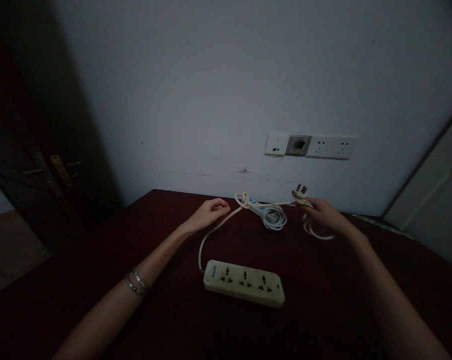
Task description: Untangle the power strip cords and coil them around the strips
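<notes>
A cream power strip (pixel 244 283) with three sockets lies on the dark red table (pixel 173 320). Its cream cable (pixel 214 231) runs up from the strip's left end to a knot near the wall. My right hand (pixel 325 214) is closed on the cable's plug (pixel 300 196), prongs pointing up toward the wall, with loops of cable hanging below the hand. My left hand (pixel 211 211) rests curled on the table beside the cable, fingers closed; I cannot make out whether it grips the cable. Bracelets sit on my left wrist.
A second power strip (pixel 256 207) with a coiled grey cable (pixel 274 217) lies by the wall. Wall sockets (pixel 333 147) and a switch plate (pixel 276 144) are mounted above the table. A dark door (pixel 42 165) with a brass handle stands at the left.
</notes>
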The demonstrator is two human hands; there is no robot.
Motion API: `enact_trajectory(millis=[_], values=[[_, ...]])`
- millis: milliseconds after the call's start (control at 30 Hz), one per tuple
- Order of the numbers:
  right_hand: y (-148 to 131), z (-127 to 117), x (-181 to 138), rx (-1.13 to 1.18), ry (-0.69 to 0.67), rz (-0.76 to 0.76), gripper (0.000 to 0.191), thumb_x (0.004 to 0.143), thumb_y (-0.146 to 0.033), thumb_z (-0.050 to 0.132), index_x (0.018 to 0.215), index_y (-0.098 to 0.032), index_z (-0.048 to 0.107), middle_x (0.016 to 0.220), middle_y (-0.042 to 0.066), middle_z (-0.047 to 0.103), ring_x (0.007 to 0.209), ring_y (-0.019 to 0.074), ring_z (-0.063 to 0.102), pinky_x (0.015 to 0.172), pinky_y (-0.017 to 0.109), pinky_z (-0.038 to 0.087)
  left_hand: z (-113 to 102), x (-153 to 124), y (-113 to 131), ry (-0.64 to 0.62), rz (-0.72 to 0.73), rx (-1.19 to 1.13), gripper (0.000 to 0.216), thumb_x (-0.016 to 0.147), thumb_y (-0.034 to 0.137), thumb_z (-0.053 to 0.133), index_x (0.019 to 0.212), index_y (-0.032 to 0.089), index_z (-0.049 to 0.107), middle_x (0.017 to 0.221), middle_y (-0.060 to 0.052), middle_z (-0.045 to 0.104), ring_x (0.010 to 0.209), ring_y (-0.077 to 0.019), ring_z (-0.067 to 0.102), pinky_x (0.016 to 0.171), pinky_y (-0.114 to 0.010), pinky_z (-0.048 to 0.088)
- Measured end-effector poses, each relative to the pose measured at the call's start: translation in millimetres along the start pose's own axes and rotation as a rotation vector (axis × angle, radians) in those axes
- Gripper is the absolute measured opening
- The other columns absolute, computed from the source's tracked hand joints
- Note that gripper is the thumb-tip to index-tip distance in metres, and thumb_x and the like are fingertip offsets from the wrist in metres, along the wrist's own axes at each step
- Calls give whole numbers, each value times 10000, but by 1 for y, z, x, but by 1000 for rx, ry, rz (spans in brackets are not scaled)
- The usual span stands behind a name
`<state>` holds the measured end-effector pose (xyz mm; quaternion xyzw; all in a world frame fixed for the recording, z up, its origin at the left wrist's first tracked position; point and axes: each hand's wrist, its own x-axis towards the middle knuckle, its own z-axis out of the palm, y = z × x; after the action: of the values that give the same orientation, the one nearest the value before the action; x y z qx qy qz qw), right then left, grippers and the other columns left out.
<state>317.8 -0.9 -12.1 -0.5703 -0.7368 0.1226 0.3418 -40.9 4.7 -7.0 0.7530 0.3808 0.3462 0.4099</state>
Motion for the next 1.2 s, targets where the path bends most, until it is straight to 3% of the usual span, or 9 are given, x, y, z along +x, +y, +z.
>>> enact_trajectory(millis=[167,200,333,500,633,800,933,1067,1200], values=[[16,5,3,-21,1,49,354,750,-355,467,977,-149,644,637,47,657,554,201,591,548,297,460,4,-16,18,346,283,402,140,807,252,474,821,137,552,743,-28,567,661,-111,515,618,-238,397],[17,6,4,-25,2,63,354,750,-347,463,984,-150,641,619,42,650,539,199,587,530,292,453,9,-22,23,307,363,511,156,821,251,449,786,143,556,725,-30,567,655,-113,510,622,-241,390],[17,10,4,-34,-2,104,337,748,-354,456,929,-145,648,573,37,624,492,187,566,491,283,432,44,-46,36,-277,599,899,283,849,342,424,698,159,578,680,-49,595,644,-141,551,588,-256,375],[9,8,2,-43,36,86,273,730,-387,483,739,-159,632,595,50,627,524,184,565,518,282,429,91,-68,27,-511,491,1145,586,701,663,505,860,106,596,832,-134,615,696,-235,592,524,-302,405],[2,4,-1,4,27,152,326,734,-465,486,638,-166,571,508,30,565,468,163,531,456,262,395,104,-76,26,-462,467,1200,617,658,633,589,950,91,569,907,-138,596,785,-264,591,576,-322,442],[-6,3,-4,179,-49,215,365,719,-518,508,674,-159,557,487,0,529,431,129,497,407,231,369,99,-74,44,-540,509,1097,427,779,509,519,991,141,569,945,-110,591,801,-240,595,558,-301,437],[-10,4,-9,214,-81,279,435,735,-585,481,640,-162,513,476,4,531,397,100,453,388,213,320,90,-69,45,-554,463,1001,459,786,536,484,1020,149,564,990,-111,575,857,-242,578,620,-318,451],[-16,-2,-16,229,-145,285,508,734,-641,461,581,-157,491,469,20,536,393,88,434,403,214,311,75,-71,26,-560,349,947,638,705,574,566,1156,127,507,1111,-144,547,995,-282,539,770,-361,450],[-28,-12,-26,191,-176,253,558,743,-655,439,510,-151,493,453,32,522,397,83,418,416,221,318,60,-83,7,-618,221,888,967,634,636,591,1352,57,301,1330,-228,405,1203,-355,407,939,-418,367]])
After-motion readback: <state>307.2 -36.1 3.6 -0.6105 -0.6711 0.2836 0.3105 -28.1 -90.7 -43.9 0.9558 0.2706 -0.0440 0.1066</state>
